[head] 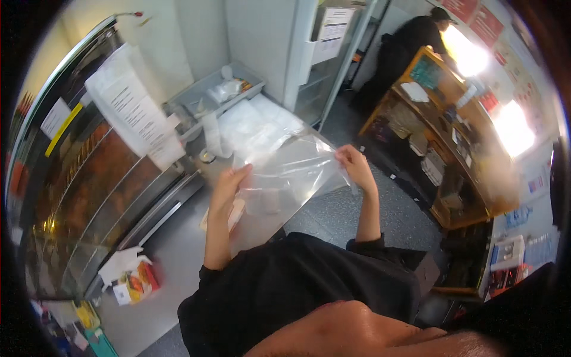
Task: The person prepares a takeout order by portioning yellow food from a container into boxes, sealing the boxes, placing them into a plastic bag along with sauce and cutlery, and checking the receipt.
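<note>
A clear plastic bag is stretched between my two hands above the metal counter. At its left edge my left hand grips the film, thumb on top. My right hand pinches the opposite side near the counter's edge. Below my left wrist lies a pale, flat item, partly hidden by the arm; I cannot tell exactly what it is. Beyond the bag, a stack of clear plastic bags or sheets rests on the counter.
A grey plastic tub holds small packets. Along the left runs a glass display cabinet with printed papers. A printed cardboard food box stands on the counter. Across the floor, a person leans over a wooden counter unit.
</note>
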The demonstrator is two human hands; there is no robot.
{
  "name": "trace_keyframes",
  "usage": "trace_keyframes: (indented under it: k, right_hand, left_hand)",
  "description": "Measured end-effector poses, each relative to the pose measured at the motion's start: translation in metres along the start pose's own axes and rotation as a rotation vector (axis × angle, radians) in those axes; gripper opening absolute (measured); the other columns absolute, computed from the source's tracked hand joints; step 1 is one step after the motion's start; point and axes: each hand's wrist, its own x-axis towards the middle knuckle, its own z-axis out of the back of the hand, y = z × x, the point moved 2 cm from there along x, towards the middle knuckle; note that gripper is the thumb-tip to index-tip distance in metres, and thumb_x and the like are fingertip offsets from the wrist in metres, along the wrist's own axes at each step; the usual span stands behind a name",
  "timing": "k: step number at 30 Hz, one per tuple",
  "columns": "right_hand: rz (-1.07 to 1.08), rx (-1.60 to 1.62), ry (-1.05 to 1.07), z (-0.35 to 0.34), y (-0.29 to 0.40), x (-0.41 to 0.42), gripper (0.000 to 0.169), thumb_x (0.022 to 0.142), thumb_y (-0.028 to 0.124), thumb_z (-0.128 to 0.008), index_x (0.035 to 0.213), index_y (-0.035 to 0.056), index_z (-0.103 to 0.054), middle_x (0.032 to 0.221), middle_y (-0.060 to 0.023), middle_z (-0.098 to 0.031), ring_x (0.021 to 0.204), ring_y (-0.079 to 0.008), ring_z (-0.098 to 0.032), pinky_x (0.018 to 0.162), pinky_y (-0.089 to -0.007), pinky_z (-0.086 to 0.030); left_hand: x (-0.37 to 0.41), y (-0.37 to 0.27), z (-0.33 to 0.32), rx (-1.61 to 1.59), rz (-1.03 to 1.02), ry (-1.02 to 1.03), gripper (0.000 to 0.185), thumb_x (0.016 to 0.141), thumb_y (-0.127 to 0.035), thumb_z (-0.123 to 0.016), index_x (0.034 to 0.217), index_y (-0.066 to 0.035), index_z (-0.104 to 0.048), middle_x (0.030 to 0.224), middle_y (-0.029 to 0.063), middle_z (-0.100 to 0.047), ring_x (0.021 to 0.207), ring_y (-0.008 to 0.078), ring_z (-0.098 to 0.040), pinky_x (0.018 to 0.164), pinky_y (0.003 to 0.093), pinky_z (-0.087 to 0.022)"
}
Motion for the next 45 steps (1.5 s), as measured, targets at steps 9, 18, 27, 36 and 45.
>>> trace_keyframes:
  k: [9, 18, 27, 36, 45]
  right_hand:
    - [0.398, 0.436, 0.389, -0.168, 0.180, -0.030, 0.038, 0.072, 0.012, -0.074, 0.106, 0.0031, -0.061, 0.100, -0.0089, -0.064, 0.090, -0.0148, -0.062, 0.065, -0.0242, -0.052]
    - [0.628, 0.475, 0.518, -0.246, 0.190, -0.059, 0.008, 0.073, 0.004, -0.070, 0.078, -0.0011, -0.067, 0.075, -0.0085, -0.066, 0.064, -0.0106, -0.062, 0.060, -0.0237, -0.051]
    - [0.396, 0.603, 0.378, -0.267, 0.176, -0.018, 0.018, 0.066, 0.003, -0.072, 0.082, 0.0046, -0.064, 0.076, -0.0091, -0.063, 0.067, -0.0168, -0.062, 0.062, -0.0298, -0.049]
    - [0.588, 0.354, 0.269, -0.303, 0.150, -0.015, 0.018, 0.064, 0.004, -0.069, 0.078, 0.0091, -0.060, 0.068, -0.0077, -0.052, 0.055, -0.0232, -0.052, 0.052, -0.0348, -0.042]
    - [0.789, 0.344, 0.128, -0.295, 0.174, -0.012, 0.020, 0.069, -0.001, -0.065, 0.085, 0.0086, -0.059, 0.059, -0.0085, -0.051, 0.052, -0.0238, -0.054, 0.053, -0.0366, -0.045]
  left_hand:
    - [-0.069, -0.005, 0.039, 0.052, -0.335, -0.718, 0.034, 0.075, -0.014, -0.072, 0.102, 0.001, -0.059, 0.091, 0.0076, -0.064, 0.081, 0.0113, -0.059, 0.072, 0.0244, -0.046]
    - [-0.152, 0.064, 0.092, 0.391, -0.425, -1.226, 0.023, 0.082, -0.014, -0.064, 0.101, -0.004, -0.055, 0.085, 0.0053, -0.058, 0.075, 0.0096, -0.054, 0.064, 0.0269, -0.044]
    - [-0.178, 0.023, 0.065, 0.402, -0.427, -1.323, 0.022, 0.075, 0.003, -0.058, 0.089, -0.007, -0.043, 0.071, 0.0015, -0.053, 0.054, 0.0052, -0.043, 0.048, 0.0231, -0.036]
    - [-0.212, 0.056, 0.111, 0.594, -0.215, -1.797, 0.020, 0.077, -0.011, -0.066, 0.080, -0.005, -0.047, 0.066, 0.0054, -0.046, 0.058, 0.0157, -0.042, 0.053, 0.0318, -0.036]
    - [-0.210, 0.090, 0.110, 0.790, -0.213, -1.745, 0.023, 0.076, -0.010, -0.066, 0.082, -0.003, -0.045, 0.060, 0.0038, -0.038, 0.056, 0.0155, -0.038, 0.053, 0.0326, -0.036]
